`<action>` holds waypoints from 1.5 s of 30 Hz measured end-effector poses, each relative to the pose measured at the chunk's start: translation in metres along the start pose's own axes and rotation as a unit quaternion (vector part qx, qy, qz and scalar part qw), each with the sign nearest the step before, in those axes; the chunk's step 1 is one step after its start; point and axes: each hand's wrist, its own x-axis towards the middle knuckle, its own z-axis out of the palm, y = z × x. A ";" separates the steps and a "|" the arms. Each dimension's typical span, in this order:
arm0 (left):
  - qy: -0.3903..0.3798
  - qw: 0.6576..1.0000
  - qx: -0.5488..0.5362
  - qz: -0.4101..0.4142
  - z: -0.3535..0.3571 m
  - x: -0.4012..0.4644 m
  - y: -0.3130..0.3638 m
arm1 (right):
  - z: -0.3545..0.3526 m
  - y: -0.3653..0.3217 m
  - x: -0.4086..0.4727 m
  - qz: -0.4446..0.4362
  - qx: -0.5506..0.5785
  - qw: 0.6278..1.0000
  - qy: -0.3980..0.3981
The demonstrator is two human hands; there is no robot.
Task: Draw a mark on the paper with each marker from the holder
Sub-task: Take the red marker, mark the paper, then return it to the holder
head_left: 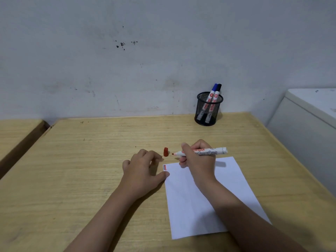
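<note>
A white sheet of paper point(203, 200) lies on the wooden desk point(91, 160), with short blue and red marks point(165, 167) at its far left corner. My right hand point(197, 157) grips an uncapped red whiteboard marker point(218, 151), held level above the paper's far edge with its tip pointing left. The red cap point(165, 152) stands on the desk just left of the tip. My left hand point(143, 170) rests on the desk beside the paper, fingers apart, thumb touching the paper's left edge. A black mesh holder point(208, 110) at the back holds a blue-capped marker point(212, 91) and a black-capped marker point(217, 92).
A stained wall rises right behind the desk. A white cabinet point(309, 128) stands close to the desk's right edge. Another wooden surface point(16, 131) sits to the left across a narrow gap.
</note>
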 end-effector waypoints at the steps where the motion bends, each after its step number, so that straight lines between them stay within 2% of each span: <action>1: -0.013 1.000 0.004 0.008 -0.001 0.003 0.000 | -0.001 -0.002 0.000 0.001 0.014 1.000 0.016; 4: -0.080 0.996 -0.015 0.039 -0.008 0.017 0.002 | -0.002 -0.007 -0.002 -0.005 0.033 0.998 0.049; 6: -0.099 0.990 -0.071 0.067 -0.010 0.029 0.004 | -0.002 -0.011 -0.001 -0.006 0.041 0.997 0.062; 9: -0.092 0.987 -0.113 0.071 -0.010 0.044 0.012 | 0.000 -0.024 0.002 -0.020 0.086 0.994 0.069; 12: -0.078 0.994 -0.050 0.057 -0.011 0.053 0.021 | -0.002 -0.040 0.000 -0.047 0.097 0.993 0.053; 14: -0.045 0.994 -0.096 0.028 -0.014 0.052 0.026 | -0.006 -0.048 -0.004 -0.068 0.092 0.992 0.043; 16: -0.029 0.974 -0.223 -0.007 -0.020 0.047 0.031 | -0.012 -0.054 -0.009 -0.087 0.090 0.991 0.039; 19: -0.029 0.909 -0.414 -0.020 -0.034 0.034 0.043 | -0.019 -0.062 -0.018 -0.106 0.086 0.990 0.030; 22: -0.036 0.864 -0.503 -0.019 -0.044 0.019 0.057 | -0.022 -0.070 -0.027 -0.113 0.091 0.989 0.015; 31: -0.050 0.836 -0.547 0.009 -0.063 -0.011 0.084 | -0.020 -0.093 -0.047 -0.121 0.078 0.988 -0.049; 39: -0.012 0.808 -0.587 0.050 -0.077 -0.028 0.105 | -0.018 -0.112 -0.062 -0.167 0.139 0.975 -0.056; 41: -0.003 0.809 -0.585 0.052 -0.080 -0.028 0.106 | -0.014 -0.113 -0.062 -0.139 0.155 0.976 -0.064; 42: 0.007 0.813 -0.580 0.050 -0.081 -0.027 0.105 | -0.012 -0.112 -0.061 -0.097 0.165 0.978 -0.078; 45: 0.068 0.833 -0.548 0.039 -0.085 -0.020 0.100 | -0.010 -0.111 -0.057 0.113 0.155 0.969 -0.157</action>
